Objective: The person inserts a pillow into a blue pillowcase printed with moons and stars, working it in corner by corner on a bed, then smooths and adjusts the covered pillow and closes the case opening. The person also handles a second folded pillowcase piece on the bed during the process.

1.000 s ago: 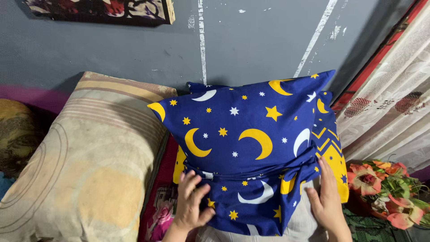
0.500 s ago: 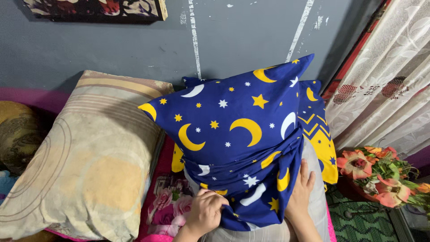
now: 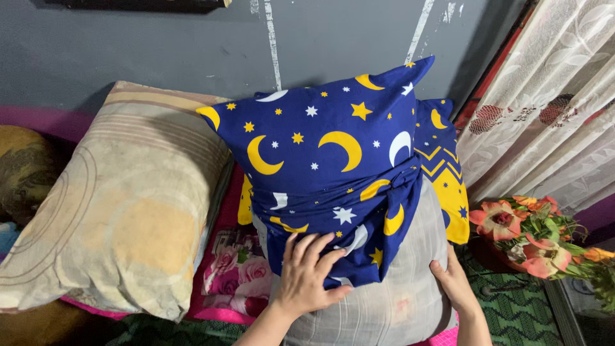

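The left hand (image 3: 307, 275) lay flat, fingers spread, on the blue pillowcase's (image 3: 320, 160) bunched hem — the right hand (image 3: 451, 282) cupped the grey pillow's (image 3: 384, 307) side.

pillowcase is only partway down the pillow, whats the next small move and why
Probably pull the bunched hem of the blue pillowcase further down. The grey pillow is bare at its lower end, the cloth is gathered in folds around the middle, and the left hand already lies on the hem while the right hand steadies the pillow's side.
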